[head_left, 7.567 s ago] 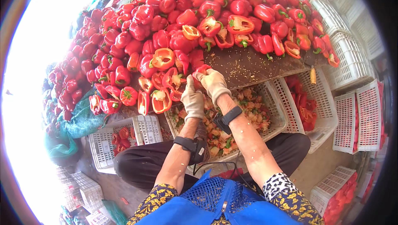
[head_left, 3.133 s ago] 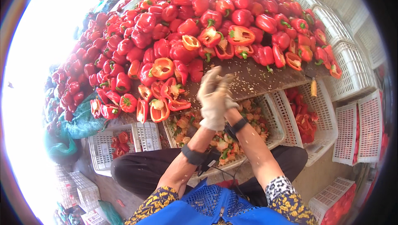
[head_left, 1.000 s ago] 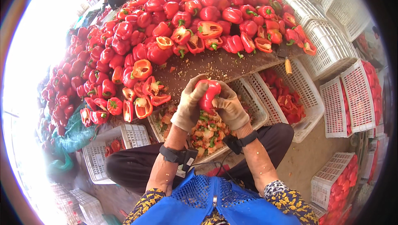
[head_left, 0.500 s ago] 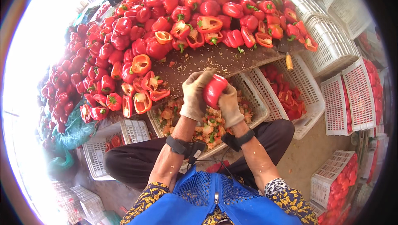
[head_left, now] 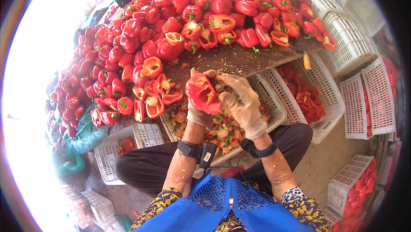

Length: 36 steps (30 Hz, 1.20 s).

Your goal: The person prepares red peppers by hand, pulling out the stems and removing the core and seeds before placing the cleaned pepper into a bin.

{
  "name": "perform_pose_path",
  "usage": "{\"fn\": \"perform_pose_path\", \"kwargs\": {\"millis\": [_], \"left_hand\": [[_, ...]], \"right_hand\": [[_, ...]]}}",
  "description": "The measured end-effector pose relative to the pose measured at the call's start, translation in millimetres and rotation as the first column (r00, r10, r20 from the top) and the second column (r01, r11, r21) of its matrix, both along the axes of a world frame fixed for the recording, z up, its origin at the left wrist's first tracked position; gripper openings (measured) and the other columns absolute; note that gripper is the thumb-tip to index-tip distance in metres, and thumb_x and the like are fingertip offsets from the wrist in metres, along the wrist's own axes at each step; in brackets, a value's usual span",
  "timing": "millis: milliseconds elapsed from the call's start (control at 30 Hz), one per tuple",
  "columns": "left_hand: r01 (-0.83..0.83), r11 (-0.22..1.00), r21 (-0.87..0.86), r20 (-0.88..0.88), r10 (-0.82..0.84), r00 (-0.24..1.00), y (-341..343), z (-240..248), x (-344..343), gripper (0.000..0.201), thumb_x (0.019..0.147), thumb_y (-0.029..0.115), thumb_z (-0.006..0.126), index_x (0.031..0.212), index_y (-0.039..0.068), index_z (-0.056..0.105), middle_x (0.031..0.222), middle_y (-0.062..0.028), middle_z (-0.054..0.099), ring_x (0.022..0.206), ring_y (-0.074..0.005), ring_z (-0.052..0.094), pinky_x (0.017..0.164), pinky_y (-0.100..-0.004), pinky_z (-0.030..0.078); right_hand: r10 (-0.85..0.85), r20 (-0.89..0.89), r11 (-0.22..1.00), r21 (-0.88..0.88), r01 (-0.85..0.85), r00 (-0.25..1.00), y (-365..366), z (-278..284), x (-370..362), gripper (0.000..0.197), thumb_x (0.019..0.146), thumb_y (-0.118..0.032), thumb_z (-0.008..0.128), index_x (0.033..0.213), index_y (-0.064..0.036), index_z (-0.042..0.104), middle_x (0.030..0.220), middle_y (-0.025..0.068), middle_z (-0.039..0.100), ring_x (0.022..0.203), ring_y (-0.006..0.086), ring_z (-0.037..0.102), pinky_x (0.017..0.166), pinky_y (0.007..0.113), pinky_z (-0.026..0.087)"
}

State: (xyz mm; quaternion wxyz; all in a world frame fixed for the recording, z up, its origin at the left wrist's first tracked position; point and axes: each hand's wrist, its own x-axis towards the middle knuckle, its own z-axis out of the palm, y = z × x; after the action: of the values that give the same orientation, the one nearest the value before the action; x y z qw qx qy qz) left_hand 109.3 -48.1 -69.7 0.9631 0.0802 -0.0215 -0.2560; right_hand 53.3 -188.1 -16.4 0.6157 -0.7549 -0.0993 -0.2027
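Note:
A red bell pepper [head_left: 201, 93] with a hole broken into it rests in my gloved left hand [head_left: 199, 117], its pale inside turned to the right. The left fingers wrap behind it, mostly hidden. My gloved right hand [head_left: 244, 103] is just right of the opening, fingers bent but apart, and I see nothing between them. Below both hands stands a white crate [head_left: 276, 114] with pepper cores, seeds and green stems [head_left: 224, 135]. A brown tabletop [head_left: 214, 61] strewn with seeds lies just beyond.
A large heap of red peppers [head_left: 141, 26] covers the far and left table, cut ones along its near edge. A yellow-handled tool [head_left: 307, 62] lies at the table's right edge. A crate [head_left: 329, 103] of red pepper pieces stands right; stacked crates [head_left: 349, 39] rise beyond.
The pepper has turned and shifted left, so its broken-open side now shows. My right hand has come off it and moved slightly right. The whole view has shifted a little.

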Motion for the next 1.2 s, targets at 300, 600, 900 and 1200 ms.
{"fn": "perform_pose_path", "kwargs": {"millis": [300,600,900,1200], "left_hand": [[-0.015,0.944,0.329,-0.133,0.062,0.989,-3.5,17.8,4.8,0.056,0.096,0.054,0.051,0.082,0.002,0.066,0.076,-0.0095,0.066,0.074,-0.022,0.066,0.068,-0.034,0.055],[-0.007,0.989,0.147,-0.313,0.054,0.948,-11.9,5.8,-18.1,0.053,0.091,0.056,0.059,0.078,0.005,0.066,0.071,-0.0083,0.066,0.061,-0.0209,0.064,0.057,-0.0347,0.054],[-0.772,-0.526,0.356,0.735,-0.353,0.579,41.8,4.0,26.1,0.04,0.075,0.016,0.08,0.113,0.011,0.068,0.11,-0.0114,0.067,0.103,-0.0232,0.064,0.092,-0.0357,0.051],[-0.208,-0.703,0.68,0.24,-0.055,0.969,170.2,-53.9,80.0,0.033,0.073,0.011,0.071,0.104,0.003,0.067,0.099,-0.0131,0.07,0.09,-0.0268,0.067,0.077,-0.0391,0.053]], "right_hand": [[-0.065,0.115,0.997,-0.035,0.069,0.991,45.8,-8.9,-11.8,0.044,0.069,-0.015,0.084,0.106,-0.0028,0.063,0.102,0.0113,0.063,0.098,0.0312,0.06,0.081,0.038,0.051],[0.107,-0.039,0.994,0.017,-0.107,0.993,27.5,-18.9,-16.2,0.034,0.07,-0.005,0.083,0.1,-0.0044,0.067,0.085,0.0038,0.061,0.082,0.0152,0.059,0.071,0.029,0.05],[-0.3,-0.177,0.953,-0.01,0.303,0.937,-81.3,-5.6,-5.1,0.032,0.068,-0.002,0.078,0.096,-0.0052,0.062,0.092,0.0009,0.061,0.081,0.0176,0.057,0.076,0.032,0.048],[-0.401,-0.092,0.62,-0.759,0.197,0.911,-98.4,-20.0,36.7,0.066,0.074,-0.015,0.078,0.134,-0.009,0.053,0.129,0.0146,0.058,0.12,0.034,0.053,0.105,0.042,0.041]]}}
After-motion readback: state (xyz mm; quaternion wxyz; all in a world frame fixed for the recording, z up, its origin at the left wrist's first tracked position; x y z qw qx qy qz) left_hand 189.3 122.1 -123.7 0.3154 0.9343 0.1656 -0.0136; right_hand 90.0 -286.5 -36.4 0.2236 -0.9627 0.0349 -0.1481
